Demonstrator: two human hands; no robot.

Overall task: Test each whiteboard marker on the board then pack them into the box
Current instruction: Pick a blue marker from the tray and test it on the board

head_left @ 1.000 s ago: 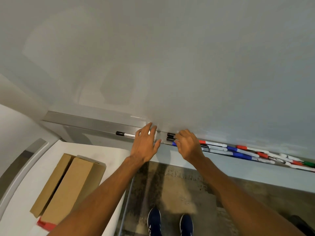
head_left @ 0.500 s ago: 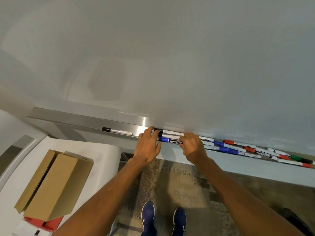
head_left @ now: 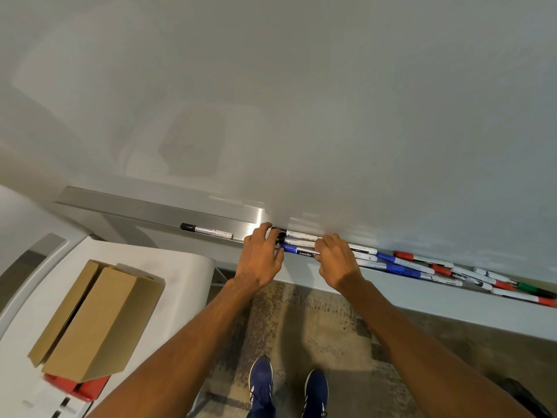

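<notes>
A bundle of markers (head_left: 300, 243), black- and blue-capped, lies on the metal tray (head_left: 144, 206) under the whiteboard (head_left: 301, 101). My left hand (head_left: 260, 259) touches the capped left ends of the bundle with fairly straight fingers. Just to the right, my right hand (head_left: 337, 262) curls its fingers over the same bundle. A lone black-capped marker (head_left: 208, 230) lies further left on the tray. Several more markers (head_left: 437, 268), blue, red and green, are strewn along the tray to the right. The brown cardboard box (head_left: 99, 318) sits on a white table at lower left, its flaps shut.
The white table (head_left: 180, 267) reaches close to my left forearm. A red object (head_left: 75, 387) sticks out from under the box. My blue shoes (head_left: 262, 384) stand on a mottled floor below the tray.
The view shifted slightly. My left hand slid right to the marker ends and my right hand drew several markers together into a bundle between both hands.
</notes>
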